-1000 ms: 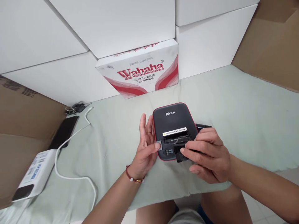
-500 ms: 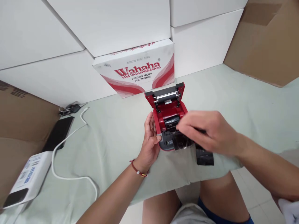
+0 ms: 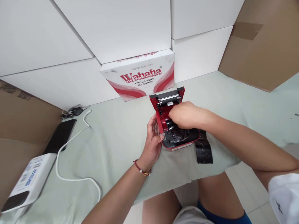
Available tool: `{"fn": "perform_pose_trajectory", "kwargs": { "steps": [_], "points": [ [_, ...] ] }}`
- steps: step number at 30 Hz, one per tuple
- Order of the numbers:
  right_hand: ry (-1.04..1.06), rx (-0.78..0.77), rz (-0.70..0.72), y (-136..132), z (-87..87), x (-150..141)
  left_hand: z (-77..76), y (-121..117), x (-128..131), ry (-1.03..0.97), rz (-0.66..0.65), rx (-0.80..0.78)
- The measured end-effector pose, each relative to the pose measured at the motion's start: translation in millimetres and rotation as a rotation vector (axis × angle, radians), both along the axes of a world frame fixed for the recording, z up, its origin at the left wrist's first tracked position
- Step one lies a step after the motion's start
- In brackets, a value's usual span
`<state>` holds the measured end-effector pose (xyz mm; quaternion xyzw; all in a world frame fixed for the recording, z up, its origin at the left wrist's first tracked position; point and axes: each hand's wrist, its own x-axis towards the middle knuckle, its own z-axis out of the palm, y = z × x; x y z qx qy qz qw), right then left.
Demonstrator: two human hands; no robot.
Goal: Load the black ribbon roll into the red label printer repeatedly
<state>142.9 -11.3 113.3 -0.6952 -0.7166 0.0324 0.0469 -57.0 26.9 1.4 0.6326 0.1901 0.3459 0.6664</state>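
Near the middle of the cloth-covered tabletop's [image 3: 116, 130] front edge sits a portable printer [image 3: 192, 136], red inside, with a black top at its front end. From where I stand, the person's left hand [image 3: 153, 143] is clamped on the printer's left side, thumb pressing by a grey tab [image 3: 163, 137] at the top edge, the other fingers curled along the outer wall. A red cord bracelet [image 3: 140, 169] circles that wrist. The right hand [image 3: 187, 115] is bent down into the open compartment, its back toward me; the fingertips are hidden, so I can't tell whether they are apart or together, or what they hold.

The printer's lid [image 3: 170, 93] stands raised toward the back edge, a metal-ended roller [image 3: 168, 100] across its inner face. Within the red compartment lies something dark and glossy [image 3: 171, 125], partly covered by the hand, and shiny black film [image 3: 180, 136] spreads over the front part. A black strip [image 3: 204, 152] lies just beside the printer's right side, by the front edge.

At the back edge leans a Wahaha water carton [image 3: 144, 74], its contents out of sight. Along the left edge are keys [image 3: 74, 111], a flat black slab [image 3: 60, 135], a white cable [image 3: 77, 179] and a white box-shaped device [image 3: 35, 177].
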Motion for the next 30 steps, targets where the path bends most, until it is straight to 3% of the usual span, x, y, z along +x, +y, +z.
{"fn": "perform_pose_trajectory", "kwargs": {
  "steps": [3, 7, 14, 21, 25, 30],
  "points": [
    [-0.078, -0.192, -0.005, -6.6, 17.3, -4.4, 1.2, 0.4, 0.0, -0.016, -0.002, -0.023],
    [-0.127, -0.281, -0.058, -14.5, 32.0, -10.1, 2.5, 0.5, 0.2, -0.038, 0.013, -0.085],
    [-0.088, -0.296, -0.07, -13.9, 35.6, -14.2, 3.4, 0.8, 0.3, -0.026, -0.011, -0.041],
    [-0.132, -0.37, -0.054, -5.7, 39.5, -16.5, 10.2, -3.8, 2.8, -0.106, 0.015, -0.233],
    [-0.073, -0.325, -0.055, -17.5, 42.2, -12.6, 13.4, -6.0, 3.6, -0.134, 0.012, -0.271],
    [0.147, -0.12, -0.08, -66.2, 54.7, 21.2, 13.9, -5.8, 3.5, -0.139, 0.001, -0.267]
  ]
}}
